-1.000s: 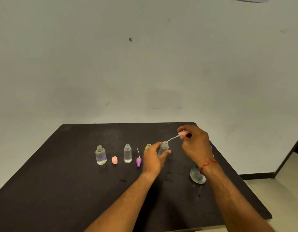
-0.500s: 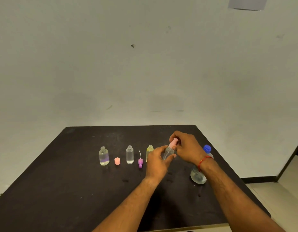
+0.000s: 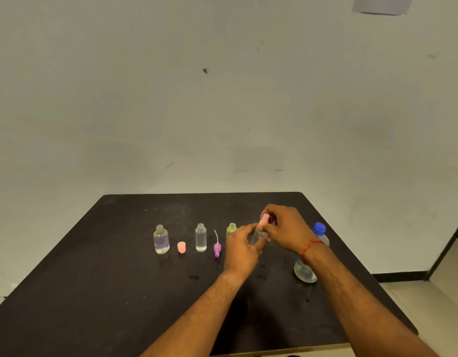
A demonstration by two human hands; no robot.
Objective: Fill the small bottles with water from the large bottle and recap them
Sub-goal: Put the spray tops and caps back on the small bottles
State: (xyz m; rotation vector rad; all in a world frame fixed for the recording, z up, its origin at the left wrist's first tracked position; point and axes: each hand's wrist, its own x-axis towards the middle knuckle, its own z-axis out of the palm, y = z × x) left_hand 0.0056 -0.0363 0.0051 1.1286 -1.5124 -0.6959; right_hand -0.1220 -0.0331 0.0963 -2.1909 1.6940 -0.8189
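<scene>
Two bare forearms reach in over the near edge of the matte black desk (image 3: 119, 292). The left hand (image 3: 242, 249) curls round the body of a small clear plastic bottle (image 3: 257, 237). The bottle's long axis is near upright, neck up and tipped a little to the right; its base is hidden behind the fingers. The right hand (image 3: 287, 230), with a red thread bracelet (image 3: 311, 247) at the wrist, pinches the pink spray cap (image 3: 264, 219) sitting on that bottle's neck. Behind the right forearm stands the large clear water bottle (image 3: 306, 273), upright, its blue screw cap (image 3: 319, 228) on.

Left of the hands a row crosses the desk:
- a small yellow-green bottle (image 3: 231, 230)
- a purple spray cap (image 3: 217, 249) with a thin white tube at its far end
- an uncapped clear cylindrical bottle (image 3: 201, 238)
- a loose pink cap (image 3: 181, 247)
- a rounded clear bottle with a purple band (image 3: 161, 240)

Beyond the desk's far edge rises a scuffed off-white wall (image 3: 222, 99); at the right lie dark skirting (image 3: 400, 276) and pale floor (image 3: 428, 300).
</scene>
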